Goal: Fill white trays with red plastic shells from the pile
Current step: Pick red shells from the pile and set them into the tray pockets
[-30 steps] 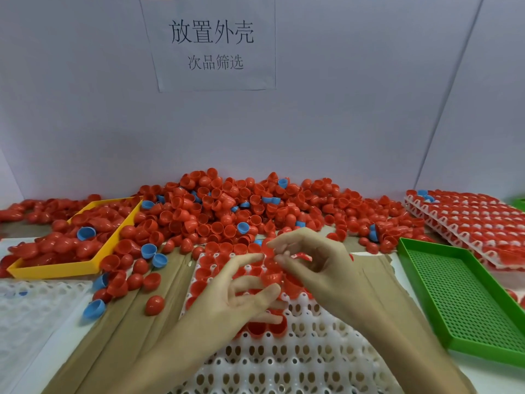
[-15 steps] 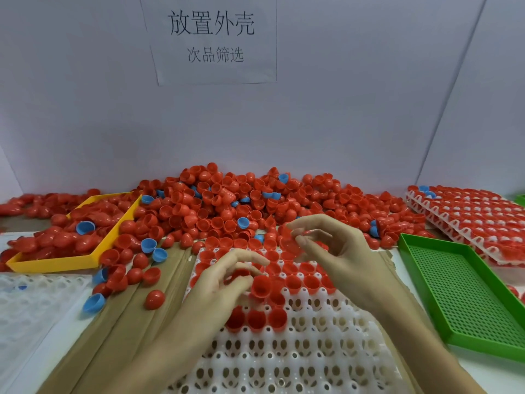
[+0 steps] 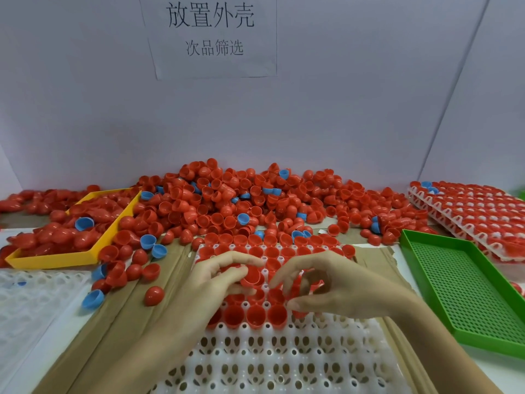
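Two hands now lowering onto white plastic cell tray (image 3: 284, 362): left hand (image 3: 216, 280) pinching red plastic half-shell (image 3: 251, 277), right hand (image 3: 326, 288) loosely curled, grip unclear.

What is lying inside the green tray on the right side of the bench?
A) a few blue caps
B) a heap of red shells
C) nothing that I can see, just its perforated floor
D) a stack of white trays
C: the green tray shows only its bare perforated floor, while the red shells sit in the pile behind and in the white tray under the hands.
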The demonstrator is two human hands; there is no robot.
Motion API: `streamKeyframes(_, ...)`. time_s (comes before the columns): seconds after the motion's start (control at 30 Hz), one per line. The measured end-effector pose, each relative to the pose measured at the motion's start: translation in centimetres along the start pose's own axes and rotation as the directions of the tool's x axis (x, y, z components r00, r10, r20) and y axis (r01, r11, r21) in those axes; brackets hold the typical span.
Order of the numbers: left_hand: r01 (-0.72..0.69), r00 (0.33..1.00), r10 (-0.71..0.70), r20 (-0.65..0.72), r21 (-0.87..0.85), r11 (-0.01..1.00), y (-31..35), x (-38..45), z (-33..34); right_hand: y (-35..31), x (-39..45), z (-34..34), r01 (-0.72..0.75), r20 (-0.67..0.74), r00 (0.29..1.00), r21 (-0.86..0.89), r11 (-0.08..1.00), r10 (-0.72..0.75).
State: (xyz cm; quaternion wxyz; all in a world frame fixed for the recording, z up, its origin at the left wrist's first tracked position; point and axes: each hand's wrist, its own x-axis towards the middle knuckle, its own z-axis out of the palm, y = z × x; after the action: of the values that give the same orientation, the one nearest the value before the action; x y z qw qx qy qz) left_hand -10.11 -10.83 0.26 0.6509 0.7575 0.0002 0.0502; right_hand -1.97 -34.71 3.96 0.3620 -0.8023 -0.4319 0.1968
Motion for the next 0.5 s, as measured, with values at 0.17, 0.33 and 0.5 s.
streamKeyframes(0.17, -0.039, 0.998, 0.035, 0.048, 0.072, 0.997, 0.47, -0.42, 0.09, -0.07, 0.24, 0.97, -0.031, 0.034, 0.999, -0.179, 0.983, 0.038)
streamKeyframes(0.33, -0.074, 0.997, 0.078, -0.030, 0.106, 0.992, 0.76, -0.84, 0.38, -0.03, 0.39, 1.14, -0.059, 0.042, 0.997, -0.179, 0.982, 0.068)
streamKeyframes(0.5, -0.020, 0.998, 0.020, -0.058, 0.009, 1.000, 0.83, -0.89, 0.80, 0.06, 0.44, 1.05, -0.053, 0.034, 0.998, -0.170, 0.984, 0.060)
